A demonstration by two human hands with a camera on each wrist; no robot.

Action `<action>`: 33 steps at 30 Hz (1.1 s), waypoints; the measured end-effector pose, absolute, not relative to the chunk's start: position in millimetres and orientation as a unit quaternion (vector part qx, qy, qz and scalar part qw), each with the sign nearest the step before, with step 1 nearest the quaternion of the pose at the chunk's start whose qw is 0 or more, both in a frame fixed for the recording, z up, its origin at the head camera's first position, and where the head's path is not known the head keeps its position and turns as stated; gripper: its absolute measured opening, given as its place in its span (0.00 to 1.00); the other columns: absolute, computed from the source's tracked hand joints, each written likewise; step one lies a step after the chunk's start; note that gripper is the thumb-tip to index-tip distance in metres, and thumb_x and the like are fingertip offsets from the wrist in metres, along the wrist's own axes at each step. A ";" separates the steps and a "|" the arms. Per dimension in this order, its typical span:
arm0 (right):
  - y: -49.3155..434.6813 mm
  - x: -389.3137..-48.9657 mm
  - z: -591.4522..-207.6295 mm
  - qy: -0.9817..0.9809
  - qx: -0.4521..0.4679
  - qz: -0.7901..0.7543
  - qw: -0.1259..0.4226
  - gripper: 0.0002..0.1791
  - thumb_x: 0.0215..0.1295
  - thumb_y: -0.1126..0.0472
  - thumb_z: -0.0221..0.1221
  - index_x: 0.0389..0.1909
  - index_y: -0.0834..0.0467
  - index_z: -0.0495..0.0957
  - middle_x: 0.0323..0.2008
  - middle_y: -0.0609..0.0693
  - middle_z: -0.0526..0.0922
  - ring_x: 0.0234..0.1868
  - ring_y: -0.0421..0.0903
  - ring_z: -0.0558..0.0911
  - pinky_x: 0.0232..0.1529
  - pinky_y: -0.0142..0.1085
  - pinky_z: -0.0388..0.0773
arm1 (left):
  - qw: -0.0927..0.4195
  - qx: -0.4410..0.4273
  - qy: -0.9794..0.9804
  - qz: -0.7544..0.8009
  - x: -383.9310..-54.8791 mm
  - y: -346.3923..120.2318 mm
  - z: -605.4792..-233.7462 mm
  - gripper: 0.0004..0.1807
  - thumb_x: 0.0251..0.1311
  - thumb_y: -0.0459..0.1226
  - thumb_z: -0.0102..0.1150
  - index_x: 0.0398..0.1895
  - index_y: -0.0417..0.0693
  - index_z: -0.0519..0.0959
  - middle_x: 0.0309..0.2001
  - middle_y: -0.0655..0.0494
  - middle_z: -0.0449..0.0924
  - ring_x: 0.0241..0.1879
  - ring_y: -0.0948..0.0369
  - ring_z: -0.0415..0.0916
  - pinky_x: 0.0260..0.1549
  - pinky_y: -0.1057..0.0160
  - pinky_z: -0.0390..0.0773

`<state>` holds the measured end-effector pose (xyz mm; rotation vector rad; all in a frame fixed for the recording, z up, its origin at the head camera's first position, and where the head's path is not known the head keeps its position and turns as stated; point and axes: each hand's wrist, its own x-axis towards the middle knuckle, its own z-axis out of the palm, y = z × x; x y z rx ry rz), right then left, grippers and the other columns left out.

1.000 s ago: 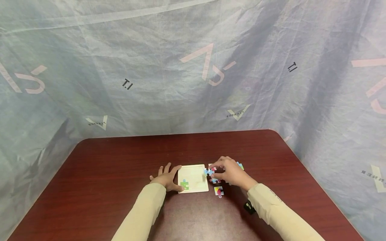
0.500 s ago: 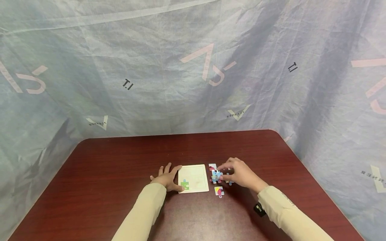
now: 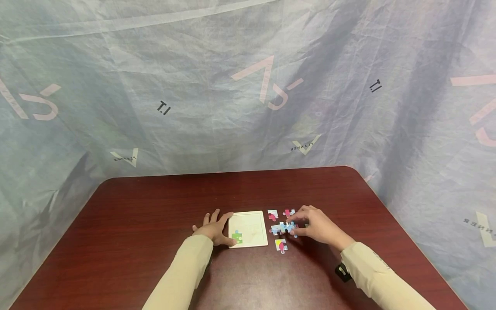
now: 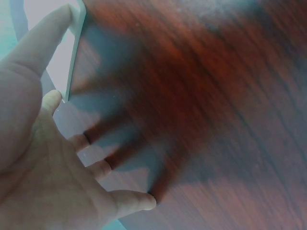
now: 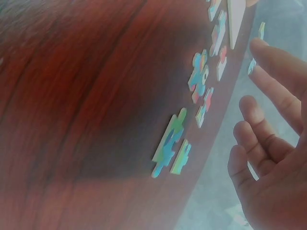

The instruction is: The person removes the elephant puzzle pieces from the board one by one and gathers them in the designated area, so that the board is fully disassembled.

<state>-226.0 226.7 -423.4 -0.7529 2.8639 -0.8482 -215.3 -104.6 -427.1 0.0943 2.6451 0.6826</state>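
A pale square puzzle tray lies on the table with one green puzzle piece in its near left corner. My left hand rests at the tray's left side, fingers spread, with thumb and index finger on its edge. In the left wrist view the thumb lies over the tray's rim. To the right of the tray, my right hand pinches a blue puzzle piece between thumb and index finger, above other pieces. The right wrist view shows that held piece nearly edge-on at the fingertips.
Loose pieces lie right of the tray: a pink and white piece, a pink one, a light blue one and a yellow and pink one. More pieces sit beneath the right hand. A grey cloth hangs behind the table.
My right hand has moved right with the blue puzzle piece, from the tray's right edge to over the loose pieces. The left hand and tray have stayed put.
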 end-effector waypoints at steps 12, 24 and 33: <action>240.8 -219.9 -427.9 0.923 -0.246 -0.290 0.052 0.13 0.58 0.55 0.75 0.44 0.49 0.89 0.43 0.44 0.86 0.64 0.68 0.72 0.61 0.66 0.67 | 0.201 0.033 0.948 0.246 -210.0 -102.1 -416.8 0.48 0.59 0.43 0.74 0.79 0.57 0.57 0.81 0.39 0.41 0.78 0.35 0.36 0.63 0.20 0.40; 253.7 -216.6 -433.8 0.909 -0.265 -0.305 0.098 0.13 0.59 0.53 0.74 0.45 0.46 0.88 0.46 0.43 0.83 0.50 0.52 0.79 0.51 0.55 0.76 | 0.198 0.033 0.949 0.242 -210.8 -102.3 -418.7 0.48 0.59 0.43 0.74 0.79 0.56 0.57 0.80 0.40 0.42 0.78 0.35 0.38 0.64 0.21 0.40; 257.8 -215.0 -436.7 0.900 -0.277 -0.315 0.120 0.13 0.56 0.55 0.76 0.41 0.49 0.87 0.38 0.43 0.80 0.40 0.44 0.75 0.40 0.39 0.76 | 0.198 0.036 0.950 0.237 -209.2 -102.7 -416.9 0.48 0.60 0.44 0.74 0.79 0.56 0.57 0.80 0.39 0.41 0.78 0.35 0.38 0.64 0.21 0.41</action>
